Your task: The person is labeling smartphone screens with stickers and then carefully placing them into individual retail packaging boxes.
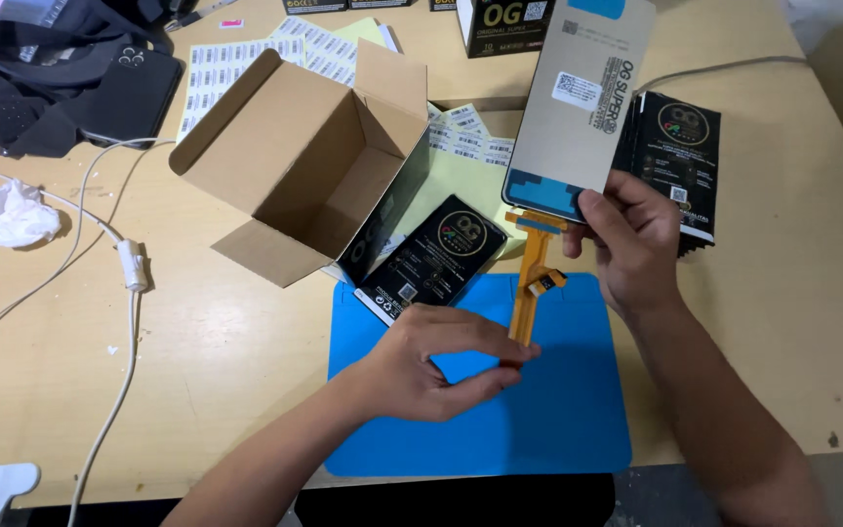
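Two hands work over a wooden table (792, 322), near its front edge. Largest item on it: an open cardboard box (304, 161), flaps spread, lying tilted at centre-left. Below it lies a blue work mat (558, 429). Sheets of barcode labels (236, 68) lie behind the box and more to its right. A dark bundle of cloth with a black phone (119, 93) sits at the far left. A stack of black pouches (680, 166) rests at right, partly hidden behind the raised panel; one more black pouch (436, 259) lies between box and mat. A white cable (129, 293) runs down the left side, beside a crumpled tissue (17, 215).

Right hand (626, 239) pinches the lower edge of a phone display panel (582, 98), held up above the mat, grey back towards the camera. Long axis runs near upright, top leaning slightly right. An orange flex ribbon (529, 278) hangs down from its bottom edge. Left hand (431, 366), fingers curled, pinches the ribbon's lower end between thumb and forefinger, just over the mat.
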